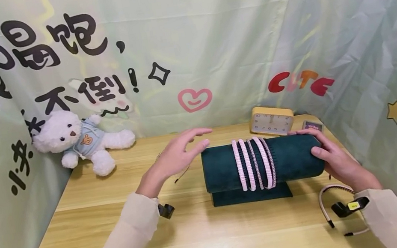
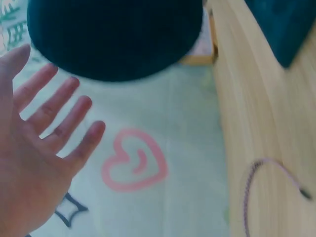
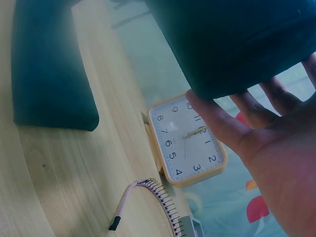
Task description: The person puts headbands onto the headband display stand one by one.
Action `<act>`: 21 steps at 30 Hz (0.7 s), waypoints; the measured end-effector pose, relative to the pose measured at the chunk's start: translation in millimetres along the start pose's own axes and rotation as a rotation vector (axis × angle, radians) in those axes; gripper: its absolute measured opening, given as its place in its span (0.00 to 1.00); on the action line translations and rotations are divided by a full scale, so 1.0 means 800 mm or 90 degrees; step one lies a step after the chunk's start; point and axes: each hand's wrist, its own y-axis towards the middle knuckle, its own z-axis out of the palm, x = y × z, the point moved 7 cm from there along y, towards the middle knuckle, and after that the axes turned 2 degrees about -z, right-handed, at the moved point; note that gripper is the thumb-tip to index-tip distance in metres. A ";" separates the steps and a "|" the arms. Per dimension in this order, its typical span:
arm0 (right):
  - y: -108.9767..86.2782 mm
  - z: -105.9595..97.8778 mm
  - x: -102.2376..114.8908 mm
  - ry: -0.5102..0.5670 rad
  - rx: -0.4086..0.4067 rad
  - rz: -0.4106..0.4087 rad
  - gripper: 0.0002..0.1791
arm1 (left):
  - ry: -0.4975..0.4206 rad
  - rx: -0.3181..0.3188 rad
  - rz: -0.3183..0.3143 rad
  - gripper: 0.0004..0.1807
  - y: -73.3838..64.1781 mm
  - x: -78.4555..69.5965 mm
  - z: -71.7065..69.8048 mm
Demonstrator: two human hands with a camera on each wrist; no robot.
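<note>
Head view: a dark green velvet display stand occupies the wooden table right of centre, its horizontal roll above a flat base. The left hand is open at the roll's left end, thumb and fingers apart, with nothing in its grasp; whether the tips touch the fabric cannot be told. The right hand lies half-open about the opposite end, thumb in front and fingers over the top; whether it grips or merely rests there cannot be told.

Left wrist view: the spread fingers appear from the palm side, next to the roll's rounded end. A curved headband with a black tip, largely screened in the head view, lies on the table.

Right wrist view: the fingers reach past the roll's edge. A toothed headband with looped wire teeth shows plainly near the yellow clock, whose numerals are legible.

Only the head view shows the white teddy bear, in a blue hooded top, and the roll's full load: five headbands side by side around its middle, three broad and pale pink, two thin and braided. Another headband lies near the right wrist. Beside the clock, a small frame holds a coloured picture, too small to make out.
</note>
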 end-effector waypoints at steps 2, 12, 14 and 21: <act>0.000 0.000 0.000 0.001 0.001 0.000 0.28 | 0.003 -0.013 -0.004 0.24 0.000 0.014 -0.009; -0.002 -0.001 -0.001 -0.011 -0.003 0.002 0.28 | 0.003 -0.058 -0.051 0.22 -0.008 0.083 -0.031; -0.001 -0.001 -0.001 -0.011 -0.002 0.003 0.28 | 0.004 -0.068 -0.070 0.22 -0.011 0.098 -0.034; -0.001 -0.003 -0.004 -0.013 0.001 0.012 0.29 | 0.021 -0.085 -0.109 0.21 -0.020 0.143 -0.045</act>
